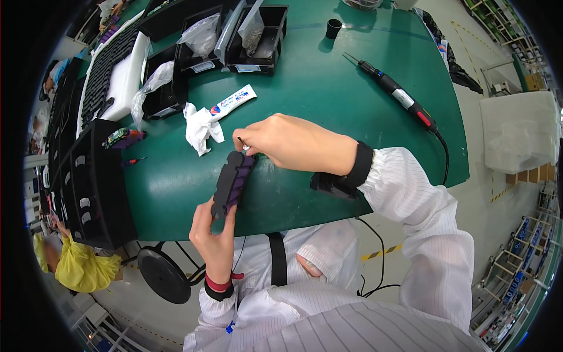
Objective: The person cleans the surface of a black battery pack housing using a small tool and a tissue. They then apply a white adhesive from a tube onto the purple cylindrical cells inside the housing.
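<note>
My left hand (213, 234) grips the lower end of a long black block with purple sides (231, 185), between thumb and fingers. The block is held tilted over the green table, near its front edge. At the block's upper end, the fingers of my right hand (281, 141) are pinched around a small shiny metal piece (245, 146). That piece is too small to name, and whether it touches the block I cannot tell. A white tube (233, 102) and a crumpled white tissue (202, 128) lie just beyond the block.
Black bins (258, 44) with plastic bags stand at the back left, beside white foam (126, 82) with black parts. An electric screwdriver (399, 94) with a cord lies right, near a black cup (333, 28). A black rack (97, 182), circuit board (124, 138) and small red screwdriver (134, 161) are left.
</note>
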A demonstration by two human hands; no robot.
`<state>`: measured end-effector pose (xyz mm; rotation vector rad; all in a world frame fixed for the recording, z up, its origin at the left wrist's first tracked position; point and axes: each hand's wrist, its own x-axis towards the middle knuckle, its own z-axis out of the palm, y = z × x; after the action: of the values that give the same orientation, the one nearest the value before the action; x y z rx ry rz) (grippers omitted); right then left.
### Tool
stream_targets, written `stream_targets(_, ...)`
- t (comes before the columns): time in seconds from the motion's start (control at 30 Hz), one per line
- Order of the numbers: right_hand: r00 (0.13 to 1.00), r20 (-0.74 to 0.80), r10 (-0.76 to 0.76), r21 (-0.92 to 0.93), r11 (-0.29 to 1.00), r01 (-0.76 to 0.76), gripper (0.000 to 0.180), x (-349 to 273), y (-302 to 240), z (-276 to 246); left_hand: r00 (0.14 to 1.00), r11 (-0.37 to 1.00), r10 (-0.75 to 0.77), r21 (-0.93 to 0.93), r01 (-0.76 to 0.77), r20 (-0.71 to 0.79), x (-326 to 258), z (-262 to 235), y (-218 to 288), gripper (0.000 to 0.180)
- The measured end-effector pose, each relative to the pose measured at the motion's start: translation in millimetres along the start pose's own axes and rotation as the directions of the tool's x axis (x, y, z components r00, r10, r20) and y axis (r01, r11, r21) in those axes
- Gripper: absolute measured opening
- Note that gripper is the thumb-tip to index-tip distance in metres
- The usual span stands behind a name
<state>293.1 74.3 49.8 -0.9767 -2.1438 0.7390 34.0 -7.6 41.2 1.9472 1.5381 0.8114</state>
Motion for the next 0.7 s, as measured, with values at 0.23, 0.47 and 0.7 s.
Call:
stream_targets(0.23,0.999,0.047,-0.024,0.029,0.999,0.023,0.019,9.0,3.4,-5.4,1.000,0.999,-0.003,-0.036,0.003,-0.014,-1.0,1.3,-3.4,0.030)
stream_targets(0.47,0.992,0.114,-0.050,0.003,0.999,0.050,0.022,13.3,8.0,-8.5,1.000,1.000,0.002,-0.029,-0.003,-0.012,-1.4,1.7,-3.3,0.030)
stream_targets(0.7,0.993,0.115,-0.029,-0.002,1.000,0.030,0.022,16.7,6.5,-8.6,1.000,1.000,0.013,-0.009,-0.013,-0.013,-0.8,0.7,-1.4,0.030)
